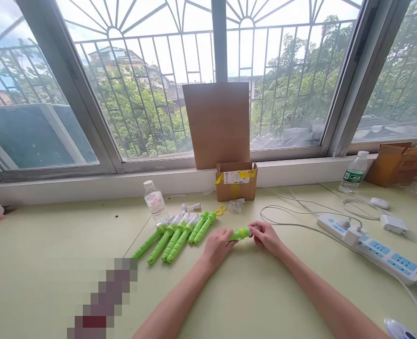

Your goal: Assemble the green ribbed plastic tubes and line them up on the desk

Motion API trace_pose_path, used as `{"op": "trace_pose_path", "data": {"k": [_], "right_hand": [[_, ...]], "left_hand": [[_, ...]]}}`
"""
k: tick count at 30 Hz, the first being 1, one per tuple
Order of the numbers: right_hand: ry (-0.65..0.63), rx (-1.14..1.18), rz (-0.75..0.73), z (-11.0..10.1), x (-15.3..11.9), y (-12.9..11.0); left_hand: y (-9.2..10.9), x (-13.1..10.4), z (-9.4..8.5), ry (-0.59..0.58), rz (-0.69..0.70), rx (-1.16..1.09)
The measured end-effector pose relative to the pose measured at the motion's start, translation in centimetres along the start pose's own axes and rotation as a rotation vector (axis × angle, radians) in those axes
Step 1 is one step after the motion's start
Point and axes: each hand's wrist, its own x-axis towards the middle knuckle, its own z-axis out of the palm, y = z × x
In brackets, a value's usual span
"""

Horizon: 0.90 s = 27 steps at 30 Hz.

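Note:
Near the table's middle, my left hand (217,246) is wrapped around the body of a green plastic tube (242,234) with a yellow ring near its right end. My right hand (267,238) pinches that end with thumb and fingers; a pale piece shows partly between them. To the left lie several similar green tubes (173,242), some with clear ribbed tops, and two short ones (203,228) without clear tops. Two loose yellow rings (219,212) rest beyond my hands, beside a crumpled clear plastic piece (235,206).
A water bottle (155,202) stands behind the tubes, near small white parts (192,207). A cardboard box (236,190) sits against the sill. To the right are a power strip (374,249), cables, another bottle (355,173) and an open carton (401,165). Pixelation hides the lower left.

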Motion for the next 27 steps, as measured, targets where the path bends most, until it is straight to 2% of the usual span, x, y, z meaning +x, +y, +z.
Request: {"op": "trace_pose_path", "data": {"k": [9,16,27], "right_hand": [[0.001,-0.086,0.024,0.6,-0.2,-0.5],[-0.01,-0.129,-0.016,0.9,-0.7,-1.0],[-0.075,-0.202,-0.046,1.4,-1.2,-1.9]], "left_hand": [[-0.3,-0.1,0.2,0.04,-0.009,0.024],[-0.3,-0.1,0.5,0.082,-0.011,0.037],[-0.3,-0.1,0.0,0.035,-0.001,0.03]]}}
